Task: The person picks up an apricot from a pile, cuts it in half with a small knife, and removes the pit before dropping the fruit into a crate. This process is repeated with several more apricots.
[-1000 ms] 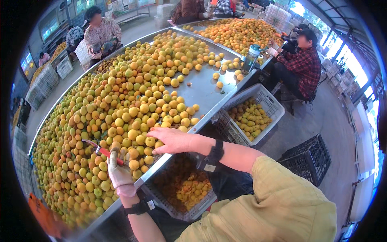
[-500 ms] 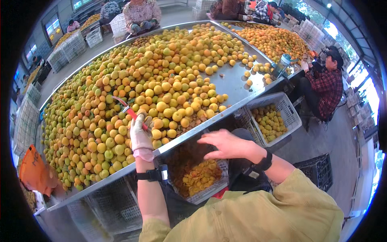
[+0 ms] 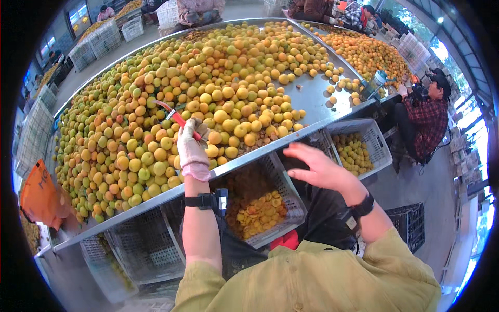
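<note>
My left hand (image 3: 193, 140), in a pale glove, is closed round the red handle of a curved-bladed knife (image 3: 175, 116). It is over the near edge of a large heap of round yellow-orange fruit (image 3: 150, 112), apricot-like, on a metal table (image 3: 322, 106). The blade points away to the left. My right hand (image 3: 319, 166) is bare, its fingers stretched and thumb apart, with nothing seen in it. It hovers on my side of the table's rim, to the right of a plastic crate (image 3: 294, 208) between my legs. Cut yellow fruit pieces (image 3: 260, 214) lie in that crate.
Right of me stands a pale crate (image 3: 382, 148) of yellow fruit. A black crate (image 3: 408, 223) is on the floor. An orange bucket-like container (image 3: 44, 197) hangs at the table's left end. A person in a checked shirt (image 3: 429, 130) sits at the right; others work across the table.
The view has shifted, so the table and crates sit differently in it. My right hand has moved away from above the cut pieces toward the right. My left hand keeps the knife.
</note>
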### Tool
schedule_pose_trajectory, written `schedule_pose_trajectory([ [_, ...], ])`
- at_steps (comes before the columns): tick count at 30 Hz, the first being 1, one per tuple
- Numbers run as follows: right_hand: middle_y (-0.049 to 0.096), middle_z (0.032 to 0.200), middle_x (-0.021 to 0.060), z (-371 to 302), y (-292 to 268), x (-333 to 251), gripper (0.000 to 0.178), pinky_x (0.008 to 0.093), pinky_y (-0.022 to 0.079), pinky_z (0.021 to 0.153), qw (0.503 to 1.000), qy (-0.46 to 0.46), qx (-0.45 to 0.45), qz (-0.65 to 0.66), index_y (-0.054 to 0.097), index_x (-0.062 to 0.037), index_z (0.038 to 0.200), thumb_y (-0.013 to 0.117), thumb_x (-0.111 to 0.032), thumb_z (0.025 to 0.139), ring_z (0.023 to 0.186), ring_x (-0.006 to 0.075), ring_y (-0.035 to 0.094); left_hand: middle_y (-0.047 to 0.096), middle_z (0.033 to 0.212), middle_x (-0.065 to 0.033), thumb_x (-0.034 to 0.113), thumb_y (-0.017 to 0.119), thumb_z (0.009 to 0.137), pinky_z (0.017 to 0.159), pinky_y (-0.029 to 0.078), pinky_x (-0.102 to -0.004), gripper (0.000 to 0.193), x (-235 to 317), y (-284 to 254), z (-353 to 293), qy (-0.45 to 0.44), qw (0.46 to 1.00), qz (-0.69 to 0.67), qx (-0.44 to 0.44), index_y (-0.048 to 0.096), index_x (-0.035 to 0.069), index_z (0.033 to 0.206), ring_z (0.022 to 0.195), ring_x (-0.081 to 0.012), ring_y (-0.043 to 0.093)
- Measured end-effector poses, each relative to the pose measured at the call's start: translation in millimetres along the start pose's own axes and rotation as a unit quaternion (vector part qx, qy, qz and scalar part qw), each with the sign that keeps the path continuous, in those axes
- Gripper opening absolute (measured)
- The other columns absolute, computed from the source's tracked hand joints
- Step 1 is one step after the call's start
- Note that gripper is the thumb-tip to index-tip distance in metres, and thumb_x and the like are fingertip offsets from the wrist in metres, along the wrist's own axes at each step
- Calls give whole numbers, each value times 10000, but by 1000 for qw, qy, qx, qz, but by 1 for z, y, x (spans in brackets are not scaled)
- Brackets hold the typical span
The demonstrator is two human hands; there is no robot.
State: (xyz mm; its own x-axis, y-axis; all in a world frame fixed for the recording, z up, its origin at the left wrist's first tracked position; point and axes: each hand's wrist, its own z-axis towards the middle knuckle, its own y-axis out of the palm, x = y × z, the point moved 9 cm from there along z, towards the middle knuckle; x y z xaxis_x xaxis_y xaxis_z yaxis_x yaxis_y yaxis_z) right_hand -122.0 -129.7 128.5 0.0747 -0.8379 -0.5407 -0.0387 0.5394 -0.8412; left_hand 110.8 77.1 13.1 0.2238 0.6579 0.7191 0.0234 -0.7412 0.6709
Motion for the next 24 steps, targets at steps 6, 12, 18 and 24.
schedule_pose_trajectory([
  [6,504,1310,227,105,17,84,634,418,403,1024,995,86,56,-19,493,8,1299,647,-417,855,1227,382,486,642,1048,-101,206,585,936,805,542,-363,250,7,-3,4,-2,999,-32,13,590,31,1115,911,-233,647],
  [12,431,1394,234,199,72,115,690,507,355,1052,967,220,71,-105,484,-52,1333,587,-533,849,1305,378,408,637,1040,-114,201,585,935,829,535,-408,258,6,-9,3,-7,1000,-23,11,578,24,1122,942,-253,635],
  [18,437,1406,153,237,116,48,529,623,285,1027,984,-5,146,-103,502,-129,1322,546,-425,885,1336,320,362,646,1027,-102,201,609,920,762,539,-336,265,13,13,2,-2,999,-44,-15,583,35,1124,880,-213,647],
  [24,614,1213,144,211,110,-17,369,401,449,957,972,54,-182,138,646,-77,1180,573,-318,911,1151,260,575,629,1085,-128,206,592,931,851,524,-402,286,18,-14,4,2,999,-47,27,580,16,1144,971,-265,629],
])
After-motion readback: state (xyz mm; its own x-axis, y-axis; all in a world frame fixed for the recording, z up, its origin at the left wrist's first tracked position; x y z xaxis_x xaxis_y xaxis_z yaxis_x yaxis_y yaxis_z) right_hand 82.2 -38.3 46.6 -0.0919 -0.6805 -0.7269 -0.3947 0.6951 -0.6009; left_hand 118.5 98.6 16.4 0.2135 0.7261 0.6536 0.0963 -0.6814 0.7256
